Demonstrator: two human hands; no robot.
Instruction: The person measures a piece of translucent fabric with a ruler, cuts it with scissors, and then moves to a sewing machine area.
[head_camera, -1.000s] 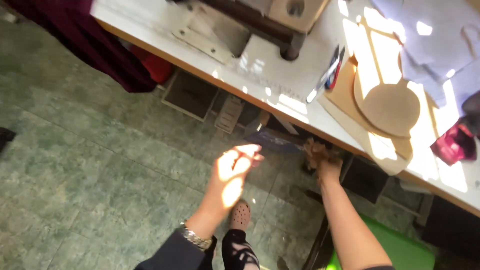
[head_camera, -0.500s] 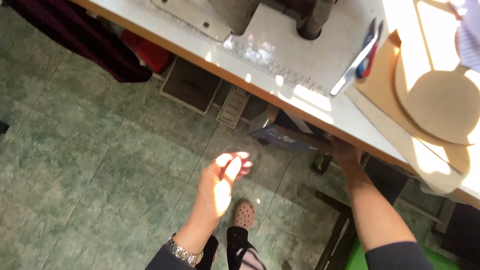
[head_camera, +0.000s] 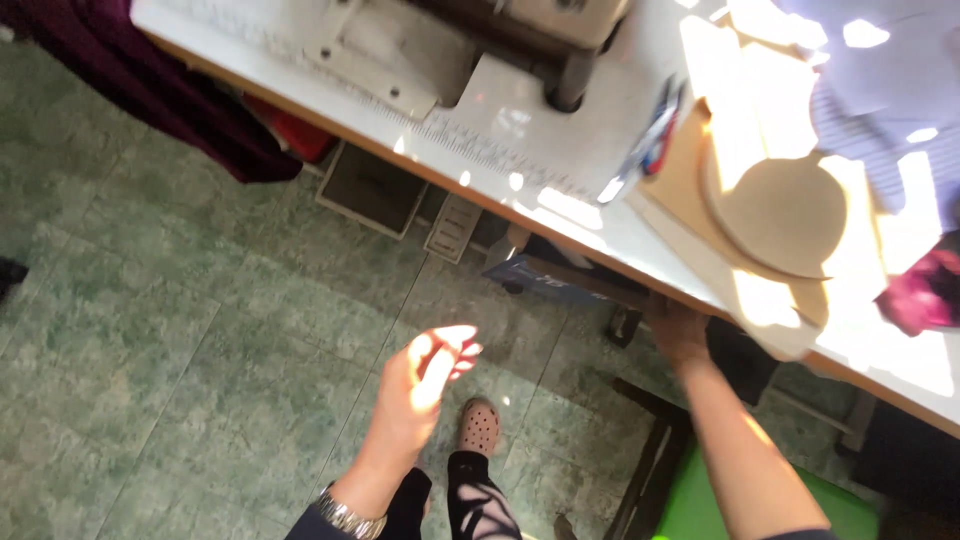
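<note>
The right hand is up under the front edge of the white table, at the near end of a dark blue drawer that hangs just beneath the tabletop; the drawer is the thing in hand, and its long axis runs along the table edge, slanting from upper left to lower right in the head view, so that it stretches away leftward from that hand; the right fingers are tucked behind the table edge and the drawer's end, and I cannot tell whether they are clenched on it or only resting against it; the left hand hangs in the air over the green tiled floor, fingers loosely spread and grasping nothing, a metal watch on its wrist; it lies below and to the left of the drawer, apart from it, so the right hand is plainly the nearer of the two; a sandalled foot stands on the floor just beside the left hand; on the tabletop above, a sewing machine sits to the left, with tan card patterns, a round-ended one uppermost, above the right hand, and pale fabric at the far right.
</note>
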